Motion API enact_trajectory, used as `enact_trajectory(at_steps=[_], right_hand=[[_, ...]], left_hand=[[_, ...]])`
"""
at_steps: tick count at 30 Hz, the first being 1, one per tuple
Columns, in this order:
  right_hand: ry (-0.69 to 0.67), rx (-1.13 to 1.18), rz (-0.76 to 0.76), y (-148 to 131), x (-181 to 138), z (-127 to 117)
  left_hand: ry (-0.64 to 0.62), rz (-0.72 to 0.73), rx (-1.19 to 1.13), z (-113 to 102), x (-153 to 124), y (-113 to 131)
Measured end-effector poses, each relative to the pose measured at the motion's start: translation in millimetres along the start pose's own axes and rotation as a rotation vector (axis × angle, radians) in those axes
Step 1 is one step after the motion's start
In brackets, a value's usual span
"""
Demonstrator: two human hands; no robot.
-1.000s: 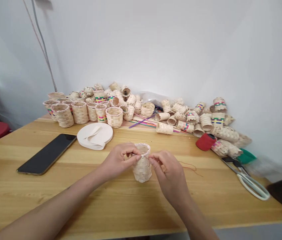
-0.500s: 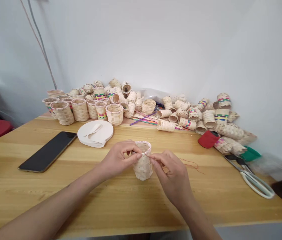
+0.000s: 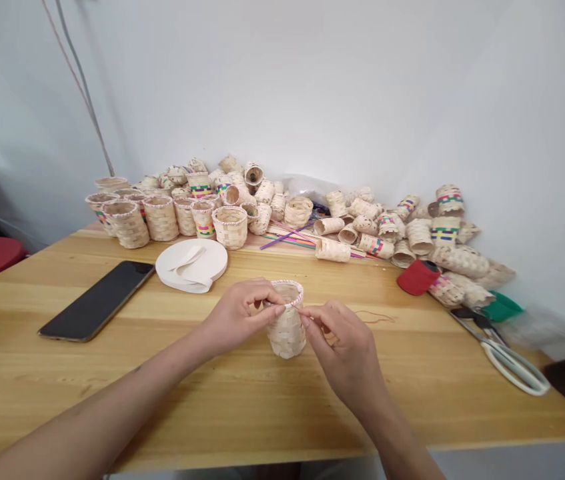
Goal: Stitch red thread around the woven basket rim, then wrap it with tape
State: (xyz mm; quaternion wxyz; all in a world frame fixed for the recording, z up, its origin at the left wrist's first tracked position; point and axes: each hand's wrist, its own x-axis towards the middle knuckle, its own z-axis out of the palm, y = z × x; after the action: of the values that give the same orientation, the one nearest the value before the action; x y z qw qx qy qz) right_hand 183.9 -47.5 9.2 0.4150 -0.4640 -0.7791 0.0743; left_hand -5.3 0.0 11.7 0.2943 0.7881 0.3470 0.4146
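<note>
A small woven basket (image 3: 286,337) stands upright on the table in front of me, pink-and-white stitching wound round its rim. My left hand (image 3: 243,315) pinches the near left of that rim between thumb and fingers. Close beside it, my right hand (image 3: 345,341) is closed at the rim's near right, thumb and forefinger pressed on red thread. Fingers hide most of that pinch, and whether a needle is there is too small to tell. A loose length of red thread (image 3: 378,315) trails over the tabletop behind my right hand.
A phone (image 3: 97,301) and a roll of white tape (image 3: 192,267) lie left on the wooden table (image 3: 242,413). Many woven baskets (image 3: 231,228) line the wall, with coloured strips (image 3: 289,235) among them. Scissors (image 3: 515,367) and a red thread spool (image 3: 418,278) lie right.
The loose thread behind my right hand has drawn in, with less of it showing to the right. Both hands and the basket stay nearly in place.
</note>
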Motion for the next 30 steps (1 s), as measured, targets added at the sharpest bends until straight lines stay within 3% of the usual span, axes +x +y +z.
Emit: enact_trajectory(at_steps=[25, 30], right_hand=[[-0.010, -0.015, 0.012, -4.1, -1.4, 0.3], [-0.033, -0.028, 0.045, -9.2, -1.6, -4.9]], left_hand=[[-0.011, 0.041, 0.032, 0.0, -1.1, 2.5], [0.024, 0.226, 0.177, 2.6, -3.6, 5.9]])
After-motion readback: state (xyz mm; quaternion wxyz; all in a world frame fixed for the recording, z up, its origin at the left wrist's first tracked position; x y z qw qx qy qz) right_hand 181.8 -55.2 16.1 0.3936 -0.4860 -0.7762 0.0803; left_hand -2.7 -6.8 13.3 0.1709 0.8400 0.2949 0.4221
